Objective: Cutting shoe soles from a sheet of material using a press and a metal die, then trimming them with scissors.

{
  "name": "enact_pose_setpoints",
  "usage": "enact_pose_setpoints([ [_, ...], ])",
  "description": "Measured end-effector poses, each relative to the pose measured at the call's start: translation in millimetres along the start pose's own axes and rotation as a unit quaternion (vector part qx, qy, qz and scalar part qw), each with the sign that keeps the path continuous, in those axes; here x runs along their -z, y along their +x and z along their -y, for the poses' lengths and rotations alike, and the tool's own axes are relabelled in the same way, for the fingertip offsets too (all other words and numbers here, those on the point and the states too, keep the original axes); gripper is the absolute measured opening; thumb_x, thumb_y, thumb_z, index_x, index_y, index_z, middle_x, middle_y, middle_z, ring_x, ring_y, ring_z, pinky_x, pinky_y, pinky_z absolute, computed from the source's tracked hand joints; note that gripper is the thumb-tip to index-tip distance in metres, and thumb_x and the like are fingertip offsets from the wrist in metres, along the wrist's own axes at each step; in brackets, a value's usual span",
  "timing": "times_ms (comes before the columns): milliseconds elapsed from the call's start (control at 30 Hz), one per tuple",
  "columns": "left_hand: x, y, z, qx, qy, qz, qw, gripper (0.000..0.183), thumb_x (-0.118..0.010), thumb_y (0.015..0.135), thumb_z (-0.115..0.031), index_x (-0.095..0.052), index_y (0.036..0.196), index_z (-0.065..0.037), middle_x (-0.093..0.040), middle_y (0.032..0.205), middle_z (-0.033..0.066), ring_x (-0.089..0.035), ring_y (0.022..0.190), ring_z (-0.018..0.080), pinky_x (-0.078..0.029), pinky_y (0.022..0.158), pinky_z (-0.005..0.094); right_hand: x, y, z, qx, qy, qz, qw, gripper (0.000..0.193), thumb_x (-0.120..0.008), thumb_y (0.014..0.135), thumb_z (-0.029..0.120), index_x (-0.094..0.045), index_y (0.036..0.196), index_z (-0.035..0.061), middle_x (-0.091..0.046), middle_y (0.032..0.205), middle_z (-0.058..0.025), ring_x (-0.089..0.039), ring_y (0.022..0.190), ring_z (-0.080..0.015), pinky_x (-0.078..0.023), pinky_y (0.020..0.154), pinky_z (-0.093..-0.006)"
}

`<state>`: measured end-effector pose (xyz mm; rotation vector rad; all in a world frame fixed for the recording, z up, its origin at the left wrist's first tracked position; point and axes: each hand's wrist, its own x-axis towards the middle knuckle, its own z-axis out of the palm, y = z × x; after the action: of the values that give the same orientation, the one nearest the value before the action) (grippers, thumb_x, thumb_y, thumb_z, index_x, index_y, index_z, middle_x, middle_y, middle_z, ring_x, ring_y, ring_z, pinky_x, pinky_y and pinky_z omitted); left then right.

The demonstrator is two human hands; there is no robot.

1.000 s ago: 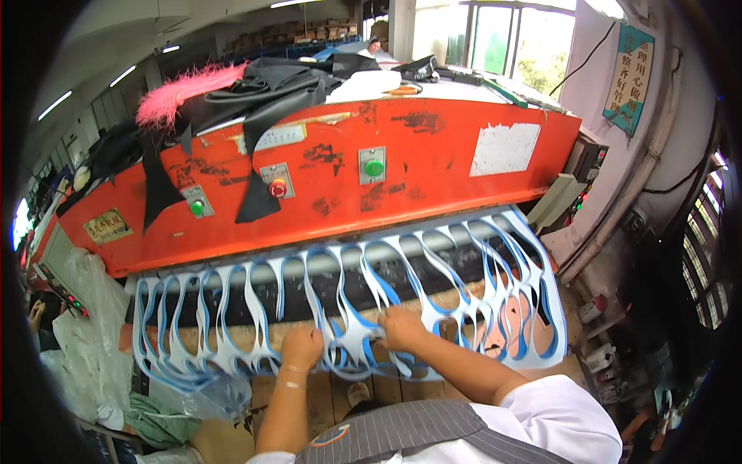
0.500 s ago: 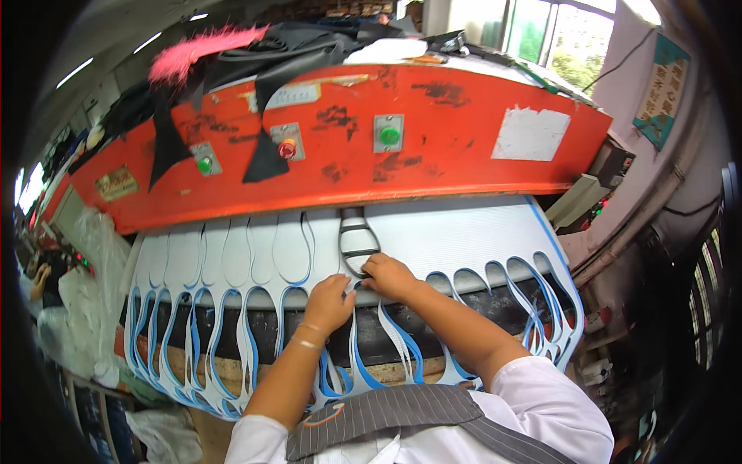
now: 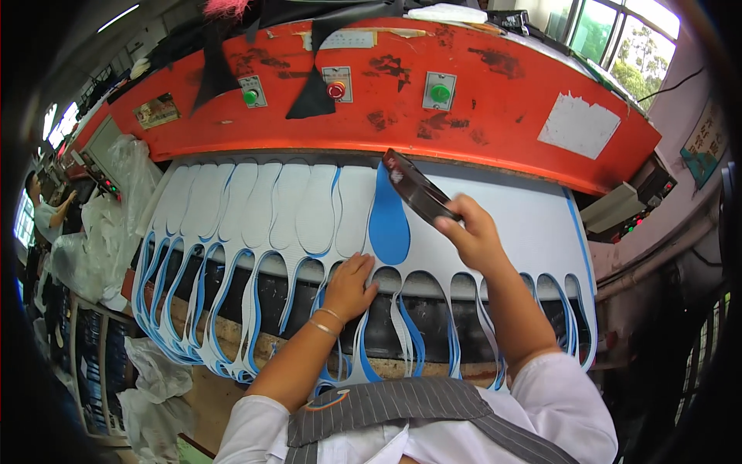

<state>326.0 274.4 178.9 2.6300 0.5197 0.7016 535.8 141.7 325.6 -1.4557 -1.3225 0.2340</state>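
Note:
My right hand [image 3: 473,232] grips the near end of a dark, sole-shaped cutting die [image 3: 421,189], which is lifted and tilted over the white sheet [image 3: 502,224]. Just left of the die, a blue sole-shaped patch [image 3: 392,232] shows in the sheet. My left hand [image 3: 350,289] rests on the sheet's near part, fingers stretched out, below the patch and to its left. Several sole outlines [image 3: 313,209] are cut into the sheet further left. Along the near side, blue-edged strips [image 3: 413,332] hang in loops between rounded gaps.
Beyond the sheet spans the red machine beam [image 3: 495,100] with green buttons [image 3: 440,93] and a red button [image 3: 335,90]. A control box [image 3: 630,205] stands at the right, clear plastic bags [image 3: 100,224] at the left. Another person [image 3: 50,209] is at the far left.
The die, earlier lying on the sheet between both hands, is now raised in my right hand, moved right. The blue patch has come into sight. My left hand lies flatter; the view has shifted.

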Motion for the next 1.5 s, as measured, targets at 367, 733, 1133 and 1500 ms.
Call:
enact_pose_setpoints([
  [367, 94.3, -33.2, -82.4, -0.231, -0.053, -0.264, 0.935, 0.113, -0.073, 0.060, -0.063, -0.020, 0.140, -0.004, -0.026, 0.139, 0.0255, -0.022, 0.131, 0.0427, -0.010, 0.106, 0.0565, -63.2, -129.8, 110.2, -0.182, 0.403, 0.024, 0.897, 0.032, -0.060, 0.089, 0.031, -0.050, 0.099, 0.0016, -0.057, 0.096, -0.0036, -0.048, 0.087, -0.0091, -0.037, 0.081, -0.0256],
  [733, 220.8, -180.8, 28.0, -0.241, -0.056, -0.185, 0.951, 0.085, -0.046, 0.086, -0.058, -0.026, 0.137, 0.007, -0.026, 0.140, 0.0315, -0.032, 0.127, 0.0466, -0.022, 0.106, 0.0535, -230.8, -119.5, 192.1, -0.184, 0.400, 0.251, 0.862, 0.024, -0.048, 0.096, 0.028, -0.049, 0.105, 0.0061, -0.062, 0.090, -0.0035, -0.059, 0.087, -0.0116, -0.043, 0.076, -0.0255],
  [1133, 463.3, -324.5, 212.9, 0.239, -0.382, -0.636, 0.626, 0.058, -0.050, 0.093, -0.039, -0.045, 0.122, 0.011, -0.054, 0.119, 0.0194, -0.057, 0.104, 0.0261, -0.047, 0.091, 0.0371, -265.2, -120.9, 216.2, 0.044, 0.074, 0.420, 0.904, 0.018, -0.056, 0.090, 0.018, -0.051, 0.085, 0.0020, -0.061, 0.077, -0.0122, -0.061, 0.075, -0.0284, -0.045, 0.069, -0.0363],
  [1500, 401.4, -186.9, 142.0, 0.128, -0.063, -0.330, 0.933, 0.026, -0.060, 0.088, -0.019, -0.061, 0.100, 0.004, -0.062, 0.099, 0.0141, -0.058, 0.090, 0.0238, -0.046, 0.081, 0.0329, -213.0, -77.9, -5.6, -0.415, 0.187, -0.290, 0.842, 0.035, -0.062, 0.086, 0.022, -0.056, 0.110, -0.0039, -0.057, 0.104, -0.0141, -0.054, 0.094, -0.0224, -0.043, 0.084, -0.0341],
])
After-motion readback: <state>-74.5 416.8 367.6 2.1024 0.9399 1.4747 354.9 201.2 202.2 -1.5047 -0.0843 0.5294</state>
